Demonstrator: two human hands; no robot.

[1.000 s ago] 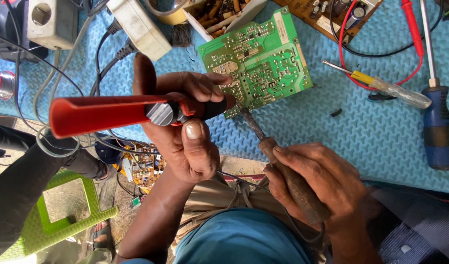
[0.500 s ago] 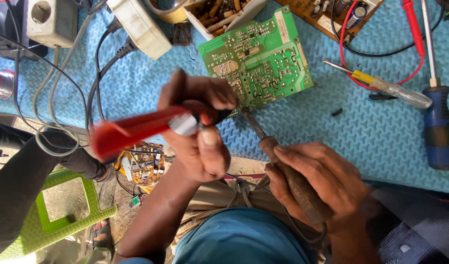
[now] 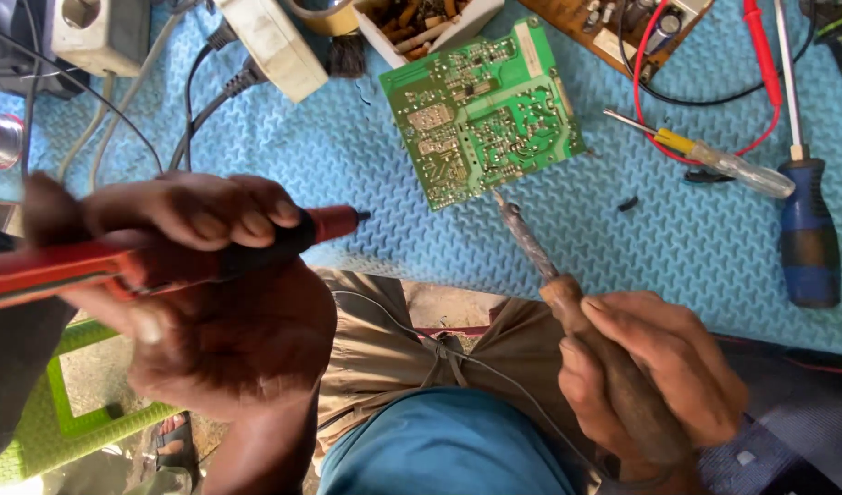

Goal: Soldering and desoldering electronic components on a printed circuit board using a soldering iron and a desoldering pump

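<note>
The left hand has its fingers wrapped around a red desoldering pump, held off the green circuit board. The right hand grips a soldering iron whose tip touches the board's lower edge on the blue-matted counter.

On the blue textured surface a blue-handled screwdriver lies near the right edge — beside it a clear-handled screwdriver. A white power adapter and a box of small parts rest at the far edge.
</note>
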